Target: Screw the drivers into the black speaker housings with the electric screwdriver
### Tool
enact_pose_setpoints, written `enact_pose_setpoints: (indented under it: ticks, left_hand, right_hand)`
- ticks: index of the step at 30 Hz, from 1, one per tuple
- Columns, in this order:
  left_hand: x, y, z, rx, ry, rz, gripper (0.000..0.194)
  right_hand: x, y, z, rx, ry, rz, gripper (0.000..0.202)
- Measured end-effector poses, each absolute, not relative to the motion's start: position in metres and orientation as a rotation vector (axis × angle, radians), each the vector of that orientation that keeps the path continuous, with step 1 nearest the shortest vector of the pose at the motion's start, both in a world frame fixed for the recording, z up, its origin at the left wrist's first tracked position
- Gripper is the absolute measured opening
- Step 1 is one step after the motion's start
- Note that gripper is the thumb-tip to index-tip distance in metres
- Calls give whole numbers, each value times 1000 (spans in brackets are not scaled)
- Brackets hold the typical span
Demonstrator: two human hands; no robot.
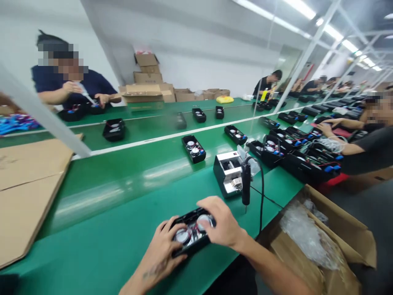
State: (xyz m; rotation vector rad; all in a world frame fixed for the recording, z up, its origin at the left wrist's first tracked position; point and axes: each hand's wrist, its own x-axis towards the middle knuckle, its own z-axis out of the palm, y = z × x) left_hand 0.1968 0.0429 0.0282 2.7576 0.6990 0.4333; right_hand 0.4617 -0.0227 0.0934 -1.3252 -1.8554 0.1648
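Here both hands, left hand point(166, 246) and right hand point(219, 223), clasp the black tray point(192, 235), fingers partly hiding its round parts.

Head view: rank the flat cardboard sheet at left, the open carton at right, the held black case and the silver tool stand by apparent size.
1. Cardboard sheet
2. Carton, though nearness may inflate it
3. Black case, in both hands
4. Tool stand, close to the case; farther off, so unsure

Belt point(123, 213) open leftward; soldering station point(229, 172) probably blocks right.
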Motion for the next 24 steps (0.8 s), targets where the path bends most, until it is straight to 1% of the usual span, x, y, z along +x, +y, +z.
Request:
enact_pose_setpoints:
  ticks: [2,4,5,7,8,10,13,16,21,24]
  left_hand:
    - [196,35,6,2864,762,660,12]
    - [199,34,-6,2945,782,734,10]
    - [201,36,-7,2991,760,730,7]
    - [206,43,-4,3081,691,702,6]
    - [207,46,-1,3116,658,705,7]
    - [209,51,3,3164,624,727,8]
    - [209,53,1,3201,585,776,10]
    - [209,51,-2,3192,595,818,7]
    - [211,49,2,3219,577,796,6]
    - [211,46,4,3165,653,775,3]
  right_hand:
    - [493,-23,84,-1455,-1371,-125,46]
    - [528,-17,76,-1622,-1033,-251,52]
    - [545,-14,73,-1693,-958,-205,54]
    - [573,-8,68,-1764,-933,51,52]
    - [583,-8,66,-1750,-932,171,49]
    - [594,-11,62,-1641,-885,297,45]
    - [596,-18,55,-1425,-772,326,42]
    - [593,-16,55,-1328,-738,372,38]
    - [591,9,85,-1207,-729,269,44]
    - [587,28,106,-1276,-811,243,43]
